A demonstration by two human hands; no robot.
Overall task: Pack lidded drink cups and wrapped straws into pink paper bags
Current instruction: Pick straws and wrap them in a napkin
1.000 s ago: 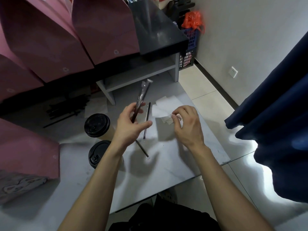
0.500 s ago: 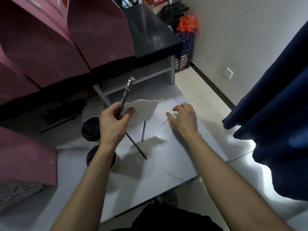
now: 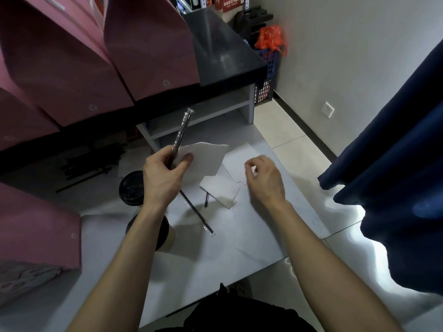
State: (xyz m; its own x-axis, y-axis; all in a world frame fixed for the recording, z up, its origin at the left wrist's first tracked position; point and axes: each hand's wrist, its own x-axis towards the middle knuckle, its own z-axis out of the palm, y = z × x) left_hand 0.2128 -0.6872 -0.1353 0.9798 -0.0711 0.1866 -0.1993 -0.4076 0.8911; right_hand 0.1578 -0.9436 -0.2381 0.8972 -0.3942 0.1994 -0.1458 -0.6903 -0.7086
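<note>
My left hand (image 3: pixel 165 178) holds a wrapped black straw (image 3: pixel 181 133) upright together with a white napkin (image 3: pixel 203 156), above the white table (image 3: pixel 215 255). My right hand (image 3: pixel 266 180) hovers with curled fingers over more white napkins (image 3: pixel 220 190) on the table; whether it pinches one I cannot tell. Another wrapped straw (image 3: pixel 199 218) lies on the table, and a short black straw end (image 3: pixel 206 202) shows under a napkin. Two cups with black lids stand left of my left arm, the far one (image 3: pixel 131 188) and the near one (image 3: pixel 165 233) partly hidden. Pink paper bags (image 3: pixel 72 63) stand at the back left.
A pile of black straws (image 3: pixel 91 161) lies under the dark counter (image 3: pixel 223 56). One pink bag (image 3: pixel 36 226) stands at the near left. A dark blue curtain (image 3: pixel 395 164) hangs at the right. A crate with an orange bag (image 3: pixel 269 41) sits in the far corner.
My left hand has gained a napkin beside the straw. My right hand let that napkin go, went back to the napkins on the table and now is raised a little with fingers curled.
</note>
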